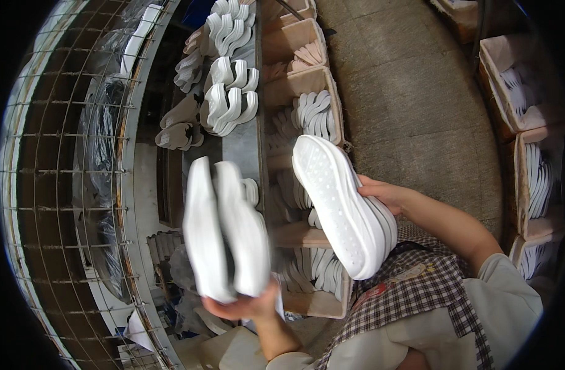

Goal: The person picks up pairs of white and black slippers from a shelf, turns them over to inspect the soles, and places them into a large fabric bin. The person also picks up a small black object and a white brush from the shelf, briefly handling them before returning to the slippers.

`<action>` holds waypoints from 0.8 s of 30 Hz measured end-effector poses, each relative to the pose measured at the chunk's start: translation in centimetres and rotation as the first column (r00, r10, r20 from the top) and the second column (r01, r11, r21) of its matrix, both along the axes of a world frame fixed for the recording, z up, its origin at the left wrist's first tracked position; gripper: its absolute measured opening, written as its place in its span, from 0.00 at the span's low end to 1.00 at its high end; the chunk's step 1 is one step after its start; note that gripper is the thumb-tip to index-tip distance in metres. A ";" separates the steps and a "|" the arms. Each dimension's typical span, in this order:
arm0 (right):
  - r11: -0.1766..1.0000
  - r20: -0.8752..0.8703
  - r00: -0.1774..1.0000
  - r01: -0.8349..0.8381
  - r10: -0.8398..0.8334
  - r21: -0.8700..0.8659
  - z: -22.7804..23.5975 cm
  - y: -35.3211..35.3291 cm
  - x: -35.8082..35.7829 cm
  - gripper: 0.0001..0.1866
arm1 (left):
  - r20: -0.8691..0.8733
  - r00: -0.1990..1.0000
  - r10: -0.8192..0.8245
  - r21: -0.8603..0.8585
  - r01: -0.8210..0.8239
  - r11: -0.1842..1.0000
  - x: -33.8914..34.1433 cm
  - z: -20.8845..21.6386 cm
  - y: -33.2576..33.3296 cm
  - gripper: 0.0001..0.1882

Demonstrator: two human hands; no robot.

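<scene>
Two white shoe soles (pixel 242 228), smeared by motion, stand upright side by side in my left hand (pixel 248 303), which grips them from below at their lower ends. My right hand (pixel 383 193) is closed on the far edge of a short stack of white shoe soles (pixel 338 206). The top sole of that stack faces up and shows a dotted inner surface; my right fingertips are partly hidden behind it. Both held groups are apart from each other, in front of a grey bench (pixel 250 147) and a row of bins.
More white soles (pixel 230 108) lie in wavy stacks on the bench. Cloth-lined bins (pixel 338 108) holding white and pinkish soles run beside it. Other bins (pixel 521 176) line the right side, across a grey floor (pixel 412 105). A wire mesh (pixel 64 172) rises at the left.
</scene>
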State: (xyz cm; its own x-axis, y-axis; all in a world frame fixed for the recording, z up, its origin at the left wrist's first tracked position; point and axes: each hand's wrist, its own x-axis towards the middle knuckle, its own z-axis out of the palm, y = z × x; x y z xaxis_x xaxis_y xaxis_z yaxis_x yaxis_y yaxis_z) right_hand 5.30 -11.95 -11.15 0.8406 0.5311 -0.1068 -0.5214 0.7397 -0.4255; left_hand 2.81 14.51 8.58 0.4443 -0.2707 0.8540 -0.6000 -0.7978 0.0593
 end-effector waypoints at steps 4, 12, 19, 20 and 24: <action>0.995 -0.025 0.999 -0.042 0.040 -0.088 -0.9 -1.0 -1.3 0.39 | -0.291 0.920 -0.262 0.107 0.303 0.947 -7.2 -4.3 -6.5 0.58; 0.935 -0.327 0.877 -0.343 0.353 0.089 -4.7 -5.9 -6.5 0.25 | -0.489 0.606 -0.627 -0.132 0.660 0.740 -13.0 -8.9 -12.7 0.39; 0.779 -0.187 0.763 -0.626 0.619 0.028 -7.9 -6.5 -8.5 0.30 | -0.852 0.492 -0.178 -0.106 0.171 0.980 -4.5 -7.5 -5.5 0.63; 0.716 -0.144 0.705 -0.697 0.695 0.039 -8.8 -5.9 -8.7 0.31 | -0.932 0.356 0.068 0.218 0.400 0.890 -2.8 -8.6 -4.1 0.66; 0.478 -0.332 0.449 -0.878 0.830 0.008 -12.2 -2.2 -12.9 0.30 | -0.488 -0.863 -0.129 -0.485 0.144 0.863 -3.8 -17.5 -1.7 0.62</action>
State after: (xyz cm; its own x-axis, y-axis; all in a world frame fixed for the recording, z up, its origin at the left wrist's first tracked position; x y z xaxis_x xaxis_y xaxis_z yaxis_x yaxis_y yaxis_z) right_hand -7.56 -14.11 -23.34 -0.1068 0.9207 -0.3753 -0.9538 -0.2015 -0.2229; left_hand -0.97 12.80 -8.92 -0.0098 -0.7084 -0.7057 0.4316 -0.6396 0.6361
